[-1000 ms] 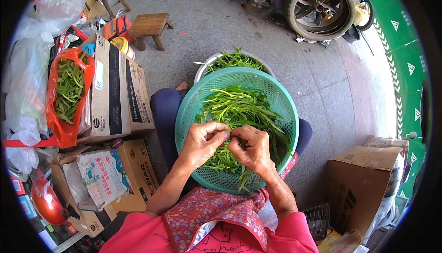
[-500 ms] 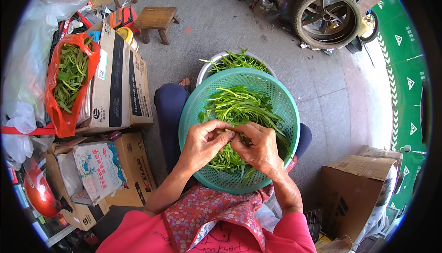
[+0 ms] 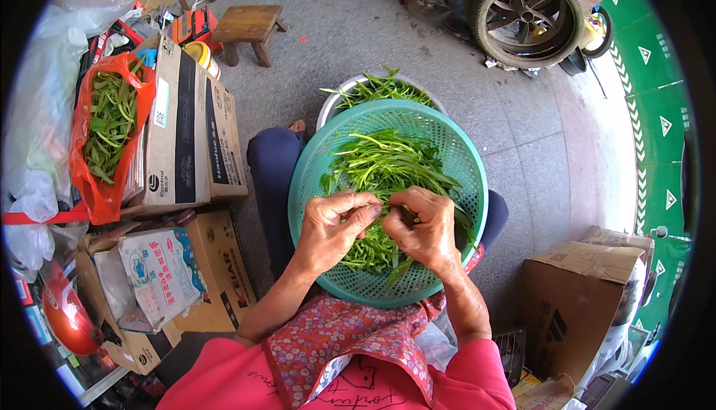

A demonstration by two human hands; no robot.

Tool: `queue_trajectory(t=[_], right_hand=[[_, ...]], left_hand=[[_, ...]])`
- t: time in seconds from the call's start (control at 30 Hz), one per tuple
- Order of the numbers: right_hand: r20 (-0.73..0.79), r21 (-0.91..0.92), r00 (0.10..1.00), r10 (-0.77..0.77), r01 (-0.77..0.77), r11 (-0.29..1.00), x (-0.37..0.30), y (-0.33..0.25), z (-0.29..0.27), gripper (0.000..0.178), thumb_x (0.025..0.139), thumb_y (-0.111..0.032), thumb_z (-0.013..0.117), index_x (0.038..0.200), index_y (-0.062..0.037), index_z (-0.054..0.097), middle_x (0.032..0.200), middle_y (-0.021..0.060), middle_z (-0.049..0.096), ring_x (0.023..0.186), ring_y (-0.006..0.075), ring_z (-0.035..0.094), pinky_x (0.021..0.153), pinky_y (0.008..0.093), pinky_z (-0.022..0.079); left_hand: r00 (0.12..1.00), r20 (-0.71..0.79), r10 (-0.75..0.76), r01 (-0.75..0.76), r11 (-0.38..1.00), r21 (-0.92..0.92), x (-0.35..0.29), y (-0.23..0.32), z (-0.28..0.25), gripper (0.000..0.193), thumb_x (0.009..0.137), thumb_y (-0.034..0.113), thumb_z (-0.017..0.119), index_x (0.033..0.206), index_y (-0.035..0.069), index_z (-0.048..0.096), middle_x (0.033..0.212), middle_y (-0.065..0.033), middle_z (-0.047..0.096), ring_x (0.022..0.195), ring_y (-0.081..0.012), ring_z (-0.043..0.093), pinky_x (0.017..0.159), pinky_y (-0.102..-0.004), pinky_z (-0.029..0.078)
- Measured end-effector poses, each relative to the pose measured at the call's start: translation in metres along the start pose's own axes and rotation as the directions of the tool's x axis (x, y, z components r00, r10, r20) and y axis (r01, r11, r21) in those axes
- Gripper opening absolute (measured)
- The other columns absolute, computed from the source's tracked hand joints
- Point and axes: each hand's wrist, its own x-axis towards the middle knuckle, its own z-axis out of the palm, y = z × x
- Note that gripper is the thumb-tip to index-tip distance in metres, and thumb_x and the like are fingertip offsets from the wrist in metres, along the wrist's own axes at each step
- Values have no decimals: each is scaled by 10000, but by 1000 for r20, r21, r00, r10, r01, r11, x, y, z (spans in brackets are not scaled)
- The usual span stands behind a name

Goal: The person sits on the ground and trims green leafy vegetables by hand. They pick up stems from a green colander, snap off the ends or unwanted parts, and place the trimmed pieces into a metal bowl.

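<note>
Okay, change first: fingertips of the left hand (image 3: 332,231) and right hand (image 3: 426,229) met half a second ago; now a slight gap shows between them, over the round teal perforated plastic basket (image 3: 466,160). Probably means the thin green stem (image 3: 384,207) between them is being pulled or has parted; mostly hidden, can't confirm which, nor its direction. Fingers: left thumb and forefinger pinched together, seemingly on that stem; right thumb and forefinger curled in, seemingly gripping it too, other right fingers folded. Neither hand looks released. Main bundle of long, leafy bright-green vegetables (image 3: 391,160) lies inside the basket, middle toward far and right rims. Long axis slants far-left to near-right: pale stem ends point at the left rim, leafy tips curve toward the right rim. Looser green pieces (image 3: 367,257) sit below the hands, toward the near rim, no single direction. Past the far rim, a round grey-white basin (image 3: 327,115), partly covered by the basket, carries more leafy greens (image 3: 384,91).
</note>
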Motion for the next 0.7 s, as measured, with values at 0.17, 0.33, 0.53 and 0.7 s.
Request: queue_trajectory(t=[0.17, 0.33, 0.53, 0.7], right_hand=[[-387, -76, 922, 3, -35, 997, 32, 21, -54, 54, 804, 21, 683, 842, -14, 700, 665, 17, 630, 540, 46, 535, 490, 228, 420], [-508, -617, 665, -547, 162, 770, 132, 25, -107, 83, 777, -17, 702, 848, -60, 696, 741, 67, 654, 554, 178, 605, 543, 324, 501], [-106, -776, 959, -261, 84, 625, 220, 127, -52, 166, 849, -194, 690, 850, -32, 656, 890, 112, 644, 677, 221, 644, 530, 407, 487], [261, -629, 905, 336, -105, 770, 221, 173, -8, 525, 821, -410, 783, 1191, -50, 689, 1199, 195, 675, 1218, 368, 610, 1037, 579, 458]], left_hand=[[999, 32, -22, 21, 999, 50, -5, -1, -16, 119, 948, 44, 715, 1036, -29, 748, 833, -54, 686, 693, -80, 627, 588, -257, 511], [935, 353, -45, -226, 689, 689, -20, -23, -28, 227, 862, 26, 652, 1061, 52, 760, 1228, -218, 641, 946, -346, 699, 833, -445, 553], [925, 380, 16, -323, 558, 764, 0, -15, -18, 111, 895, 62, 637, 800, 13, 664, 1217, -253, 615, 842, -395, 687, 764, -491, 561], [893, 332, 303, -432, 372, 822, 69, -10, -7, 183, 876, -9, 648, 1047, -40, 706, 1113, -185, 678, 847, -359, 709, 737, -438, 579]])
